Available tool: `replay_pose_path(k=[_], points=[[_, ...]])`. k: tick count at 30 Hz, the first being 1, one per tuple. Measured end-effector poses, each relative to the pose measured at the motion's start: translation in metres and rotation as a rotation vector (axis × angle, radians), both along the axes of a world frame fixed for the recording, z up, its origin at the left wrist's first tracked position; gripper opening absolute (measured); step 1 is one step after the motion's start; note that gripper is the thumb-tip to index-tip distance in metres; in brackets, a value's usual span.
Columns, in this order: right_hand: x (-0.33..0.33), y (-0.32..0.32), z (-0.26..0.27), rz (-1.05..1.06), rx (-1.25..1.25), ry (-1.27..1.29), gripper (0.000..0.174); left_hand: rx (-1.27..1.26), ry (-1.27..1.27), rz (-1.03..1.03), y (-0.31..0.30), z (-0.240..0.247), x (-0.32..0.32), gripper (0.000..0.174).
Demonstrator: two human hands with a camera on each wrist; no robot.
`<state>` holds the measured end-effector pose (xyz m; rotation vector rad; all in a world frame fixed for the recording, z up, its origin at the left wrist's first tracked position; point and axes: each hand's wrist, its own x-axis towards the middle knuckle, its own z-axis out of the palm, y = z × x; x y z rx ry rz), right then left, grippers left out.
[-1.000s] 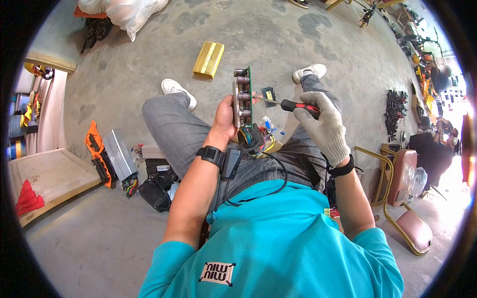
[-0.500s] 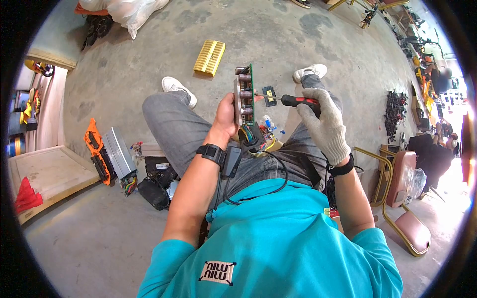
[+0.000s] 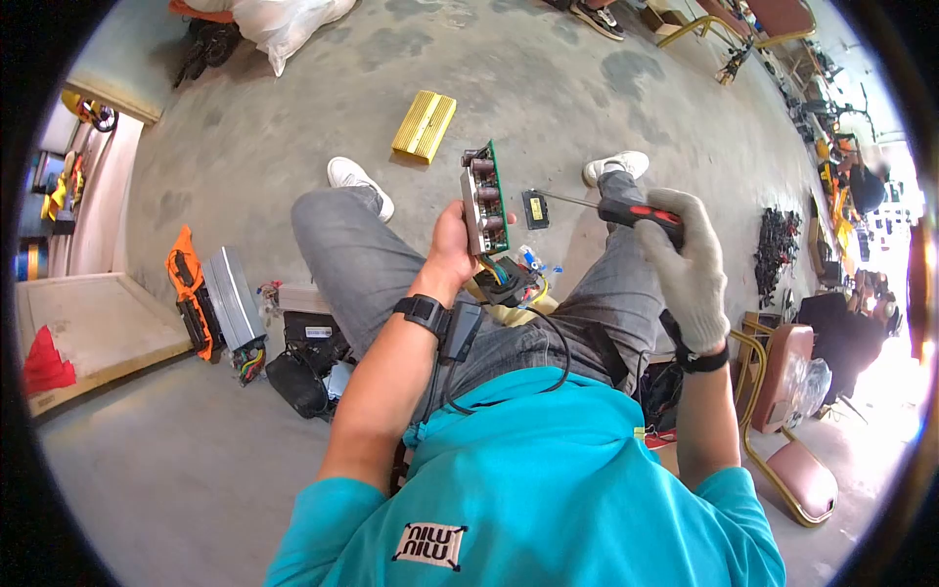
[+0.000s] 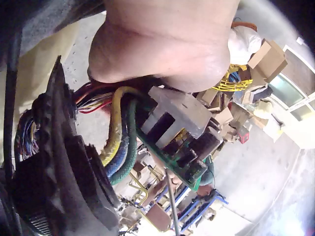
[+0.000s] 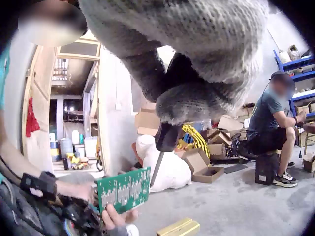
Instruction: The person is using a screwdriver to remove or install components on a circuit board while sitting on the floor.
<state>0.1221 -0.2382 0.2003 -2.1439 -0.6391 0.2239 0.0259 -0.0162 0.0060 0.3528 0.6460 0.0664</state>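
Observation:
My bare left hand [image 3: 452, 245] grips a green circuit board [image 3: 501, 196] by its metal side plate. Large capacitors [image 3: 486, 194] stand in a row on the board, and thick coloured wires [image 4: 118, 128] run from its near end. The board's solder side [image 5: 123, 189] faces the right wrist camera. My right hand [image 3: 693, 274], in a knitted glove, holds a screwdriver [image 3: 641, 213] by its black and red handle. Its shaft [image 3: 569, 200] points left at the board, with a gap between tip and board in the head view.
A yellow ribbed case [image 3: 424, 127] lies on the concrete floor ahead, and a small black module [image 3: 535, 209] between the feet. To the left are a silver case [image 3: 233, 303], an orange and black object [image 3: 186, 284] and a wooden panel [image 3: 98, 323]. A chair [image 3: 787, 362] stands right; another person [image 5: 273, 118] sits farther off.
My right hand has drawn back to the right with the screwdriver, whose tip has come away from the board. The left hand still holds the board, and the head view has shifted slightly.

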Motion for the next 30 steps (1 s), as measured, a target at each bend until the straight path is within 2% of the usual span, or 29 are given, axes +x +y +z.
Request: replay_pose_path(k=[2,5,9,13,16,18,21,26,30], points=[[-0.001,-0.004,0.018,-0.025,0.011,0.080,0.030,-0.009,0.025,0.072,0.003,-0.013,-0.001,0.042],[-0.010,-0.008,0.043,0.020,-0.009,0.106,0.030,-0.048,-0.034,0.017,0.008,-0.029,-0.003,0.035],[-0.019,-0.005,0.050,0.134,-0.057,0.077,0.030,0.020,0.059,0.023,0.003,-0.016,-0.001,0.031],[-0.016,0.001,0.042,0.217,-0.062,0.024,0.031,-0.002,0.123,0.047,0.002,-0.005,0.002,0.029],[-0.015,0.006,0.038,0.268,-0.088,-0.055,0.032,-0.017,0.053,0.025,0.003,-0.006,0.000,0.029],[-0.014,0.009,0.034,0.291,-0.052,-0.076,0.033,0.057,0.095,0.015,0.002,-0.006,0.001,0.028],[-0.012,0.014,0.031,0.295,-0.047,-0.057,0.032,0.014,0.045,0.002,0.004,-0.009,0.003,0.029],[-0.007,0.016,0.023,0.271,-0.055,-0.042,0.033,0.026,0.148,0.030,0.000,0.002,0.001,0.030],[-0.008,0.020,0.024,0.257,-0.070,-0.027,0.032,0.025,0.100,0.021,0.003,-0.009,0.002,0.030]])
